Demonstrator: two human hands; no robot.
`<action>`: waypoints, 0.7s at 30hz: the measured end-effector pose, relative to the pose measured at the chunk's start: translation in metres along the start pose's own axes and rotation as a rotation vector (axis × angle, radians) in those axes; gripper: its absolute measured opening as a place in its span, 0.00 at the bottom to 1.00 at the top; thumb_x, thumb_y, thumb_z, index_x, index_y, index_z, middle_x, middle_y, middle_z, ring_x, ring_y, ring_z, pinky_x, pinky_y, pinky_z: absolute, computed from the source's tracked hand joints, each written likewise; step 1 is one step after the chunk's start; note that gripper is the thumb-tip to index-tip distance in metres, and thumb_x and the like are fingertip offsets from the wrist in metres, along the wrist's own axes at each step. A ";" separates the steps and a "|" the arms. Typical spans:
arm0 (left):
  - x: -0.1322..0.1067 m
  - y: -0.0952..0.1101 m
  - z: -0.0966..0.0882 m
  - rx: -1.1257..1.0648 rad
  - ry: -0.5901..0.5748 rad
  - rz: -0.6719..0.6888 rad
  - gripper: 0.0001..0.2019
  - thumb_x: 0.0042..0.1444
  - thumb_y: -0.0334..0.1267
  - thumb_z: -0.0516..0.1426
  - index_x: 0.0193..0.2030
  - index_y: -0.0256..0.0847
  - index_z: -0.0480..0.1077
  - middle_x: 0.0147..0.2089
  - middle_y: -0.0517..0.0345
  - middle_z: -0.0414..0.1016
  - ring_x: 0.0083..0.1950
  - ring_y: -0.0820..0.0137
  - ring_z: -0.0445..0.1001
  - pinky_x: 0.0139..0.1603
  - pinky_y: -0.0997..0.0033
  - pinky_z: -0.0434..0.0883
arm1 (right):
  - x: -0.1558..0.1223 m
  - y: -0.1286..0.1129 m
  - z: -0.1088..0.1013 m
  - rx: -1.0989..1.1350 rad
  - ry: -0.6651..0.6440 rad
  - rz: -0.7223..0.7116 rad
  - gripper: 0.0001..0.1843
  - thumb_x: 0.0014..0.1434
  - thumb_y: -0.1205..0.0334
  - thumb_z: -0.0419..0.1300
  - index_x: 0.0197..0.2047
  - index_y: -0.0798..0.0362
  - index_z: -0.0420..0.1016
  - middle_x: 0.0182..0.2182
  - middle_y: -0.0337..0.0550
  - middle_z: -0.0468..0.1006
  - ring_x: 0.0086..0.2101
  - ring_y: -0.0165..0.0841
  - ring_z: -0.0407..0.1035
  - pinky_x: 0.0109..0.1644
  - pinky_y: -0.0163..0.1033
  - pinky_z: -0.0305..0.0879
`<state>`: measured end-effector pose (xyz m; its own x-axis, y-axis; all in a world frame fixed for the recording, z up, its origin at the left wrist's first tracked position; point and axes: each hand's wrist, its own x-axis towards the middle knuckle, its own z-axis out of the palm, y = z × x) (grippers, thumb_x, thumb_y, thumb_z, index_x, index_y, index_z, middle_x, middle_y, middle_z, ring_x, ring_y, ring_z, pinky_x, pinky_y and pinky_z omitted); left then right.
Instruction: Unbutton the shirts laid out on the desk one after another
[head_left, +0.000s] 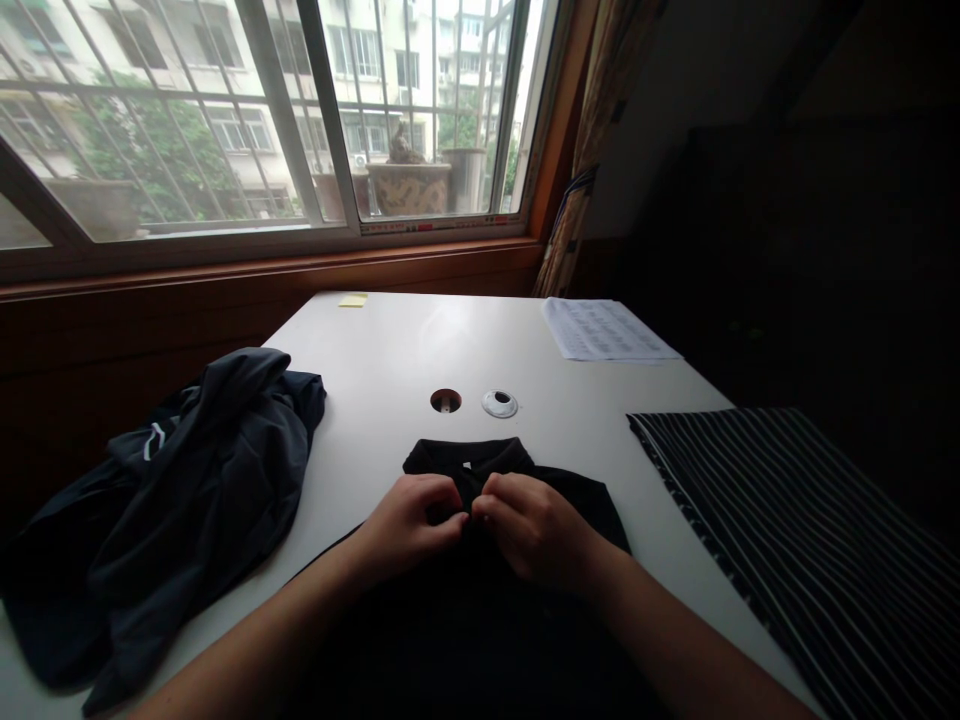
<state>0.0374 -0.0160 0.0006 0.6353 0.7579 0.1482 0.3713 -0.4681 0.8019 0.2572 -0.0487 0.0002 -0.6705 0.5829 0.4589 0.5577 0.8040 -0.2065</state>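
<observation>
A black collared shirt (pixel 577 490) lies on the white table with its collar (pixel 435 455) toward the window. Just below the collar, my left hand (pixel 424 515) pinches the front of the shirt between thumb and curled fingers. My right hand (pixel 525 520) is closed on the same spot from the other side, its fingertips almost touching those of the left. Any button between the fingertips is too small and dark to make out. A small white label shows inside the collar. The lower part of the shirt is lost in shadow.
Crumpled dark clothing (pixel 217 480) covers the table's left side. Striped black cloth (pixel 795 510) hangs over the right edge. Printed sheets (pixel 607 330) lie at the far right, a yellow note (pixel 352 300) at the far left. The table (pixel 390 345) has a cable hole (pixel 446 401) and a round cover (pixel 500 404).
</observation>
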 end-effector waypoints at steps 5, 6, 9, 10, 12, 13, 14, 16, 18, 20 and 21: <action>0.001 0.003 -0.006 -0.116 -0.028 -0.067 0.08 0.59 0.39 0.60 0.33 0.36 0.74 0.29 0.61 0.72 0.32 0.72 0.68 0.33 0.75 0.62 | 0.000 0.000 -0.001 -0.020 0.125 -0.056 0.10 0.65 0.73 0.50 0.41 0.57 0.72 0.31 0.45 0.70 0.30 0.33 0.64 0.35 0.40 0.65; 0.001 0.003 -0.008 -0.140 -0.032 -0.075 0.09 0.60 0.39 0.60 0.34 0.36 0.75 0.30 0.61 0.73 0.32 0.72 0.69 0.34 0.75 0.62 | 0.000 0.000 -0.001 -0.028 0.150 -0.074 0.10 0.65 0.73 0.51 0.42 0.57 0.72 0.31 0.45 0.71 0.31 0.33 0.64 0.36 0.41 0.66; 0.002 0.003 -0.011 -0.209 -0.044 -0.097 0.09 0.60 0.40 0.60 0.35 0.35 0.76 0.31 0.59 0.74 0.34 0.70 0.69 0.36 0.75 0.63 | 0.001 0.000 -0.003 -0.048 0.206 -0.129 0.09 0.65 0.74 0.52 0.42 0.56 0.73 0.29 0.43 0.71 0.32 0.33 0.67 0.37 0.41 0.68; 0.002 0.004 -0.011 -0.235 -0.052 -0.107 0.10 0.60 0.40 0.60 0.35 0.35 0.76 0.32 0.59 0.74 0.35 0.70 0.70 0.37 0.74 0.64 | 0.001 -0.001 -0.003 -0.047 0.220 -0.146 0.08 0.65 0.74 0.53 0.41 0.56 0.73 0.28 0.42 0.71 0.32 0.33 0.67 0.38 0.41 0.69; 0.002 0.004 -0.012 -0.294 -0.068 -0.130 0.10 0.59 0.41 0.60 0.35 0.35 0.76 0.32 0.59 0.74 0.36 0.69 0.69 0.38 0.74 0.64 | 0.003 -0.003 -0.005 -0.008 0.256 -0.159 0.07 0.64 0.74 0.56 0.39 0.55 0.73 0.26 0.40 0.71 0.31 0.32 0.68 0.39 0.41 0.71; 0.002 0.004 -0.012 -0.327 -0.076 -0.144 0.10 0.59 0.41 0.61 0.35 0.35 0.76 0.32 0.59 0.74 0.36 0.69 0.69 0.38 0.74 0.64 | 0.003 -0.003 -0.006 0.032 0.274 -0.153 0.07 0.64 0.74 0.57 0.38 0.54 0.72 0.26 0.39 0.71 0.31 0.32 0.68 0.40 0.41 0.72; 0.002 0.004 -0.012 -0.361 -0.086 -0.158 0.10 0.59 0.41 0.61 0.35 0.35 0.76 0.32 0.59 0.73 0.36 0.69 0.69 0.38 0.74 0.63 | 0.003 -0.004 -0.007 0.082 0.291 -0.136 0.06 0.63 0.74 0.58 0.37 0.54 0.72 0.26 0.39 0.72 0.31 0.31 0.69 0.42 0.41 0.72; 0.001 0.004 -0.012 -0.432 -0.105 -0.190 0.11 0.58 0.42 0.61 0.35 0.34 0.76 0.32 0.59 0.72 0.36 0.70 0.68 0.38 0.74 0.63 | 0.002 -0.004 -0.008 0.184 0.319 -0.081 0.07 0.62 0.74 0.60 0.36 0.53 0.71 0.27 0.39 0.73 0.32 0.31 0.70 0.44 0.41 0.73; 0.001 0.004 -0.013 -0.509 -0.123 -0.229 0.12 0.58 0.43 0.61 0.35 0.34 0.75 0.32 0.59 0.71 0.35 0.71 0.66 0.37 0.74 0.62 | 0.001 -0.004 -0.008 0.254 0.336 -0.031 0.07 0.61 0.73 0.62 0.36 0.53 0.71 0.28 0.39 0.74 0.34 0.32 0.72 0.44 0.41 0.74; 0.000 0.003 -0.013 -0.578 -0.121 -0.263 0.13 0.58 0.45 0.62 0.36 0.34 0.74 0.32 0.59 0.70 0.34 0.71 0.65 0.36 0.74 0.61 | -0.001 -0.003 -0.007 0.286 0.347 0.002 0.06 0.61 0.72 0.62 0.36 0.52 0.71 0.29 0.39 0.75 0.34 0.32 0.73 0.43 0.41 0.74; 0.000 0.002 -0.014 -0.600 -0.116 -0.272 0.13 0.58 0.45 0.62 0.36 0.34 0.74 0.32 0.60 0.69 0.34 0.72 0.65 0.36 0.74 0.61 | -0.001 -0.002 -0.007 0.286 0.348 0.007 0.06 0.61 0.72 0.62 0.37 0.52 0.71 0.30 0.39 0.75 0.34 0.32 0.73 0.43 0.41 0.73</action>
<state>0.0290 -0.0106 0.0104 0.6536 0.7436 -0.1409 0.1089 0.0918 0.9898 0.2608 -0.0517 0.0061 -0.4355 0.5535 0.7099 0.3709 0.8289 -0.4188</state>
